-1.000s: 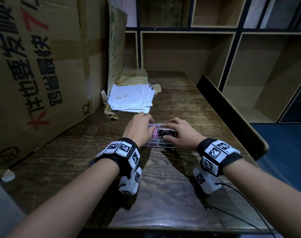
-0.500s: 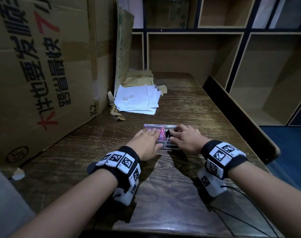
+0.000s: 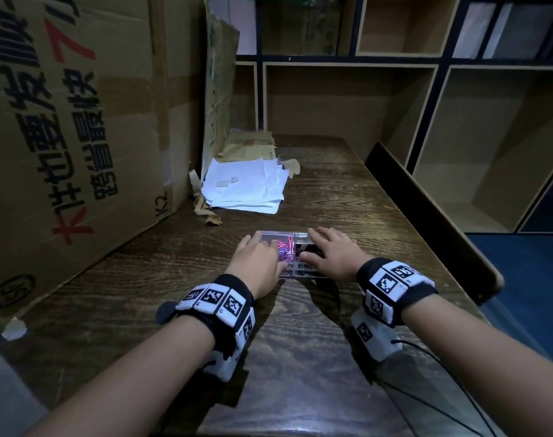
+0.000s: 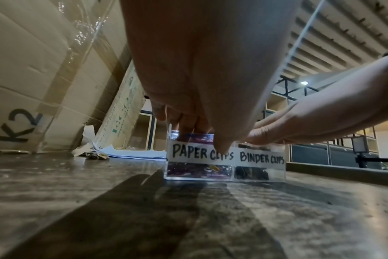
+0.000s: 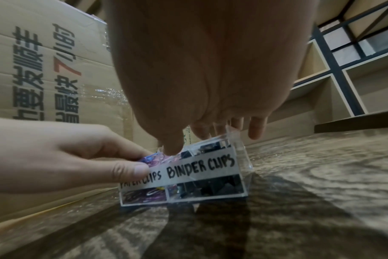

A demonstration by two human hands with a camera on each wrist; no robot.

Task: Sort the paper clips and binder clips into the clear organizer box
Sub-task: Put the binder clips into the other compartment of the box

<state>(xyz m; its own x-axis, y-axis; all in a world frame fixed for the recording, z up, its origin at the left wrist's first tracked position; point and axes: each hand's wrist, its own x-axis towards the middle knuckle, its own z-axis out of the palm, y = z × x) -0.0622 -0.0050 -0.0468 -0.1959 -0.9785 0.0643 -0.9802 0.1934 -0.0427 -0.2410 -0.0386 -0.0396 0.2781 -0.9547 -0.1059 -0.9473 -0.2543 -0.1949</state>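
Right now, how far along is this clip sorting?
Nearly finished, it seems. Coloured paper clips lie in the compartment labelled for them and black binder clips in theirs inside the clear organizer box. Both the left hand and right hand grip the box. No loose clips show on the table; probably only letting go remains.

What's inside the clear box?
The box holds colourful paper clips in its left compartment and black binder clips in its right one. Both hands and the label hide how many.
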